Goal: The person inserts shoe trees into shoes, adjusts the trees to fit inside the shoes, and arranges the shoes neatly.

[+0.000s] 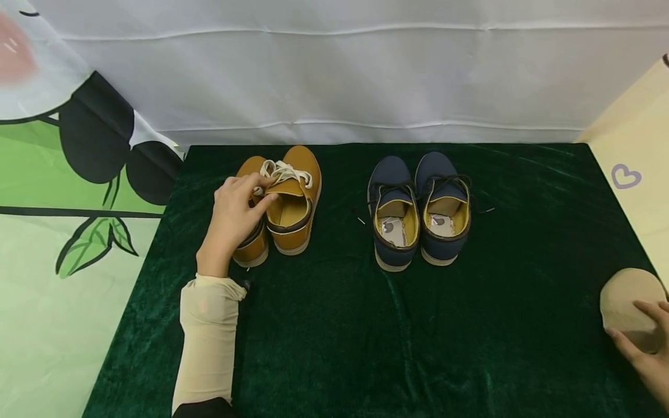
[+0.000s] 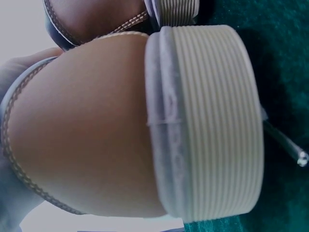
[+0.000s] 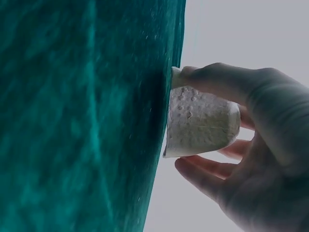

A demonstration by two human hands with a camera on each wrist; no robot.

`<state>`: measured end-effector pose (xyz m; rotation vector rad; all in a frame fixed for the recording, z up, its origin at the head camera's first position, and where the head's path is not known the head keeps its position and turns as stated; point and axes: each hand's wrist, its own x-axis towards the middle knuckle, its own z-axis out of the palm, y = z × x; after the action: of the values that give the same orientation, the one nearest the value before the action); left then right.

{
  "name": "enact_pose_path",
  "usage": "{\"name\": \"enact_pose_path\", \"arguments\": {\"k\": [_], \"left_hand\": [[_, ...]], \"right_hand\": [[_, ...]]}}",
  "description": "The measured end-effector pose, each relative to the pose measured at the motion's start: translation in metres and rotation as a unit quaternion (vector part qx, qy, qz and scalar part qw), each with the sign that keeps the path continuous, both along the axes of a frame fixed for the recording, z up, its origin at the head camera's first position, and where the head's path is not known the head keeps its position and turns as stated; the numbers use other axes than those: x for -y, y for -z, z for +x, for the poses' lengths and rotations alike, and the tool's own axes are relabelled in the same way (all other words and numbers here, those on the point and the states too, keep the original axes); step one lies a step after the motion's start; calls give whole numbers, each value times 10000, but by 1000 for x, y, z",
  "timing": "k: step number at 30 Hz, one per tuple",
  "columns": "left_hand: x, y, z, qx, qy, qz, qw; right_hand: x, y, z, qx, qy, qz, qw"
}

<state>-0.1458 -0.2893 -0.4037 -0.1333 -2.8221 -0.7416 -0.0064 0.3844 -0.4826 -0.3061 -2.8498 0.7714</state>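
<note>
A pair of tan lace-up shoes [image 1: 294, 241] with white laces stands at the left of the cloth. My left hand [image 1: 237, 212] is over the left shoe, with thumb and forefinger apart at the tongue of the right one; the other fingers are hidden. In the left wrist view a tan heel [image 2: 87, 125] fills much of the picture. At the far right, my right hand [image 1: 650, 357] holds a beige, rounded moulded-pulp piece [image 1: 627, 293] on the cloth. The right wrist view shows thumb and fingers around this pulp piece [image 3: 200, 121].
A pair of navy lace-up shoes [image 1: 444, 252] with dark laces stands right of the tan pair. Dark green velvet cloth [image 1: 334, 337] covers the surface. White fabric [image 1: 366, 75] hangs behind, and printed panels stand at the left and right sides.
</note>
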Motion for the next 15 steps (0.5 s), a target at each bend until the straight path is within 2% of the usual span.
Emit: {"name": "enact_pose_path", "arguments": {"k": [4, 8, 11, 15], "left_hand": [[1, 0, 1, -16, -13, 18, 10000], [1, 0, 1, 1, -30, 8, 10000], [0, 0, 1, -5, -26, 0, 10000], [-1, 0, -1, -22, -2, 0, 10000]], "right_hand": [[11, -9, -7, -393, -399, -19, 9984], [18, -15, -15, -215, -504, 53, 9985], [8, -4, -22, 92, -540, 238, 9982], [-14, 21, -33, 92, -762, 596, 9953]]}}
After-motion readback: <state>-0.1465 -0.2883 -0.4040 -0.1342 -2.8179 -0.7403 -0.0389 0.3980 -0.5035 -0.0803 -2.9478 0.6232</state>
